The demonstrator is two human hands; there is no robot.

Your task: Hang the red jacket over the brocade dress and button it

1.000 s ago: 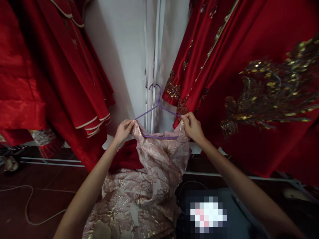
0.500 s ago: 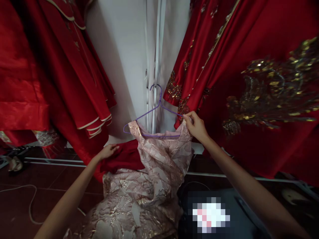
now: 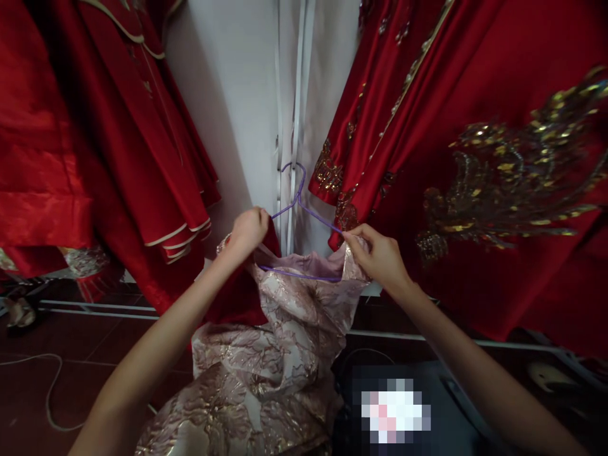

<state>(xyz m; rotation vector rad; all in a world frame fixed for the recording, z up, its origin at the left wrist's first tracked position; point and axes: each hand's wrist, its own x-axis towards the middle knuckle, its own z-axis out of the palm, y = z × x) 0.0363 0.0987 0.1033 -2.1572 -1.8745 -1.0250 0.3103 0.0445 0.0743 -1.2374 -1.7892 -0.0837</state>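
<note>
A purple wire hanger (image 3: 304, 218) carries a pink and gold brocade dress (image 3: 280, 335) that drapes down towards the floor. My left hand (image 3: 247, 232) is closed on a fold of dark red fabric (image 3: 242, 291), lifted up to the hanger's left shoulder. My right hand (image 3: 377, 256) pinches the dress's shoulder at the hanger's right end. The hanger's hook stands up in front of the white wall corner.
Red satin garments (image 3: 95, 145) hang at the left, and red gowns with gold sequin embroidery (image 3: 498, 171) hang at the right. A white wall corner (image 3: 266, 95) lies straight ahead. A white cord (image 3: 52, 392) lies on the dark floor, with a low white rail (image 3: 95, 310) behind it.
My left hand dropped from the hanger's left shoulder to the red fabric, then rose again to the hanger with that fabric gripped. My right hand stayed on the right shoulder.
</note>
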